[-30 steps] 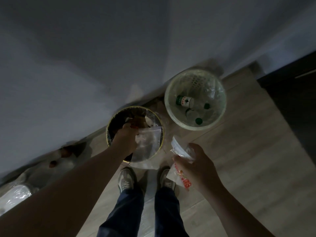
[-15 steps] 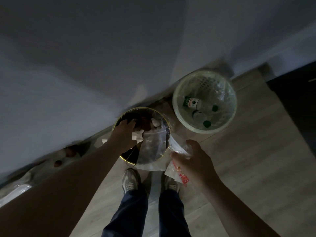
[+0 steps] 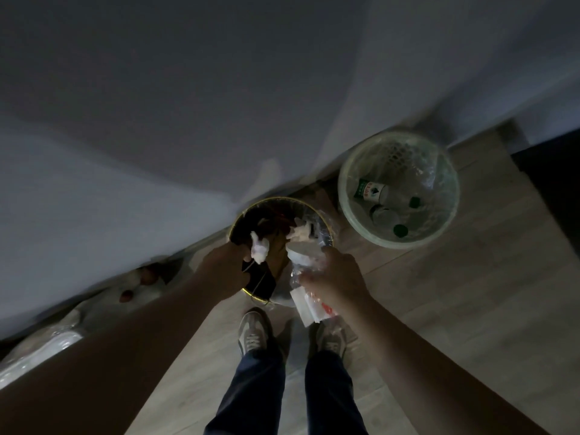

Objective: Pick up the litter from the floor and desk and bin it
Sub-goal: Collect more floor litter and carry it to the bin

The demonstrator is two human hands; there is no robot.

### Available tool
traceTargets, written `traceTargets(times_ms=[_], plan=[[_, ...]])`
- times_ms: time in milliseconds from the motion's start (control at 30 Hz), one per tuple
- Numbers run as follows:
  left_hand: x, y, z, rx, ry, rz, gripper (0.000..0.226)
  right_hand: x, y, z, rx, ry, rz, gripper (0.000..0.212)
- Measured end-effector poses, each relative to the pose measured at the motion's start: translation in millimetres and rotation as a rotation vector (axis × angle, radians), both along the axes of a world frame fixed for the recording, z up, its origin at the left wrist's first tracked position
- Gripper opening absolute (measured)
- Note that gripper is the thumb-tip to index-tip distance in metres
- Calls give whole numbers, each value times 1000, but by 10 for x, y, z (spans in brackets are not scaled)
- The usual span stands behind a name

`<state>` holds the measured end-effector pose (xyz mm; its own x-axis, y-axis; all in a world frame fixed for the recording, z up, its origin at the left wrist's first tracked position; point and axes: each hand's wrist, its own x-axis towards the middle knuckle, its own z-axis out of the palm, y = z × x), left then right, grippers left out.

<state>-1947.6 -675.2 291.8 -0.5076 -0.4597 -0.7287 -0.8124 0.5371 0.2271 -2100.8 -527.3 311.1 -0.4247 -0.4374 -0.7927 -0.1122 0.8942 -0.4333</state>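
A dark bin with a gold rim stands on the wood floor by the wall, lined with clear plastic and holding tissues and dark scraps. My left hand is at its near rim and grips a crumpled white tissue; a dark flat piece hangs below the fingers. My right hand hovers over the bin's near right edge, gripping a clear plastic wrapper with red print. The wrapper's upper end reaches over the bin's opening.
A pale green mesh basket with plastic bottles inside stands right of the dark bin. Bags with round brown items and white plastic lie along the wall at left. A dark cabinet is at right. My shoes are just below the bin.
My right hand moved left with the wrapper until it reached the dark bin's edge. My left hand drew back from inside the bin to its near rim, and a white tissue now shows in it.
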Motion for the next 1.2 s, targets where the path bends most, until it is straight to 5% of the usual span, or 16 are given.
traceTargets(times_ms=[100, 333, 633, 800, 1000, 1200], plan=[[121, -32, 42, 3, -8, -13, 35, 71, -202, -69, -35, -22, 47, 83], [314, -99, 175, -18, -17, -46, 36, 161, -304, -115, 0, 140, 220, 56], [391, -120, 712, -40, -31, -156, 43, 164, -225, 399, 21, 269, 568, 50], [428, -65, 1513, -87, -12, -188, 44, 191, -201, 1307, -53, 265, 693, 61], [447, 51, 2854, -154, 86, -65, 43, 53, -277, 2773, -262, 358, 826, 39], [536, 225, 4326, -322, 228, 101, 44, -229, -405, 4303, -536, 453, 923, 41]])
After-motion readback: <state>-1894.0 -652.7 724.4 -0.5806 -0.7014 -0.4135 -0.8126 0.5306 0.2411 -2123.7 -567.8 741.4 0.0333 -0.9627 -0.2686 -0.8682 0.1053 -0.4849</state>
